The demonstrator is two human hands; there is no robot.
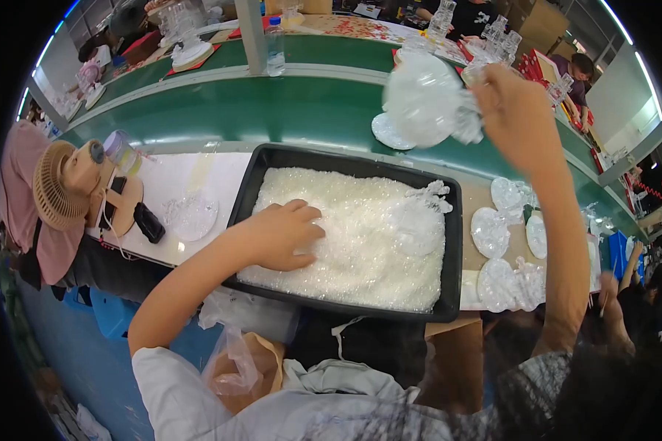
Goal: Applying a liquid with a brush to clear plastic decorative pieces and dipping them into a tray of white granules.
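Note:
A black tray point(452, 220) full of white glittering granules point(331, 228) lies in front of me. Over its left part rests my left hand point(283, 234), open, palm down, its fingers spread on the granules. My right hand point(511, 114) is raised beyond the tray's far right corner, closed round the clear end of a round-based ornament point(423, 99). Its disc-shaped base, coated white and blurred by motion, is turned toward me. Another clear ornament point(423, 224) lies on the granules at the tray's right side.
Several white-coated ornaments point(490, 231) lie on the board right of the tray. A white disc point(391, 131) sits on the green conveyor point(316, 110). At left are a fan point(57, 184), a jar point(121, 151) and a black object point(148, 222). Beyond stands a water bottle point(275, 48); people work around.

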